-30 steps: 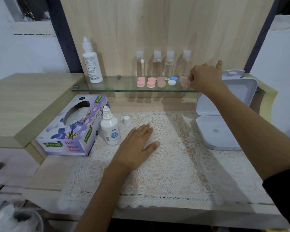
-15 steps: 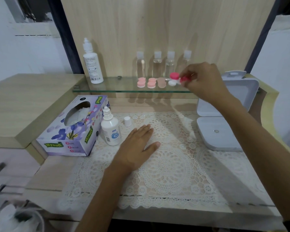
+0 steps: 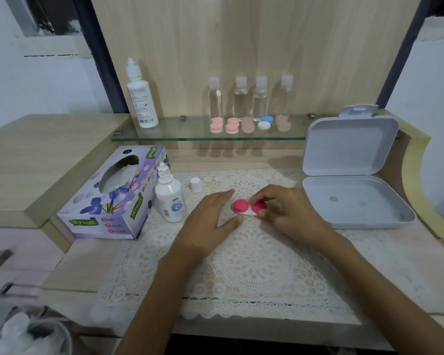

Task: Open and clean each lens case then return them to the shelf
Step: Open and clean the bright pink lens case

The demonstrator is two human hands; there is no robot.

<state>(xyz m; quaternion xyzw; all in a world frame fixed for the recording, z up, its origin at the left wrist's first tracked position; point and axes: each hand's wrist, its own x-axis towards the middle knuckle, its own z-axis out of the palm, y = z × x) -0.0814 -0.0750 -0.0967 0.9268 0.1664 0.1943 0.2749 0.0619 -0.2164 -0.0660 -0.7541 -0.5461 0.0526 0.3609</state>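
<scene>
A lens case with two bright pink caps on a white base lies on the lace mat, close to the middle. My right hand pinches its right cap with thumb and fingers. My left hand lies flat on the mat just left of the case, fingers straight, thumb near the case's front edge. Several more lens cases sit on the glass shelf: pale pink pairs, peach ones and a blue-and-white one.
A tissue box stands at the left, with an uncapped solution bottle and its white cap beside it. An open white plastic box sits at the right. A tall bottle and several clear bottles stand on the shelf.
My right hand took the pink-capped case off the shelf and brought it down onto the mat beside my left hand. The left hand stayed flat in place.
</scene>
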